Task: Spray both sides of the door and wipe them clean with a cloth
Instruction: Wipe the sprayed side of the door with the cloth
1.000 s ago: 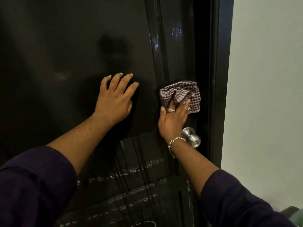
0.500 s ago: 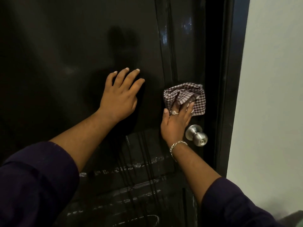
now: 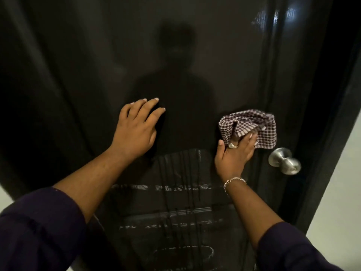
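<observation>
A glossy black door (image 3: 82, 61) fills most of the view. Flat against its middle lies my left hand (image 3: 136, 130), fingers straight. My right hand (image 3: 234, 155) presses a bunched purple-and-white checked cloth (image 3: 252, 126) onto the door, just left of the silver round knob (image 3: 285, 161). The fingertips are tucked under the cloth, so their grip is hidden. Below both hands the door shows whitish smears and thin vertical drip lines (image 3: 175, 192). No spray bottle is in view.
The black door frame (image 3: 336, 133) runs down the right side, with a pale wall (image 3: 343, 202) beyond it. A strip of pale floor or wall (image 3: 4, 194) shows at the lower left edge. My dark sleeves cover both forearms near the bottom.
The view has swung left and closer, so more of the door panel shows. The cloth and my right hand have shifted slightly left, away from the knob. My left hand stays flat on the door.
</observation>
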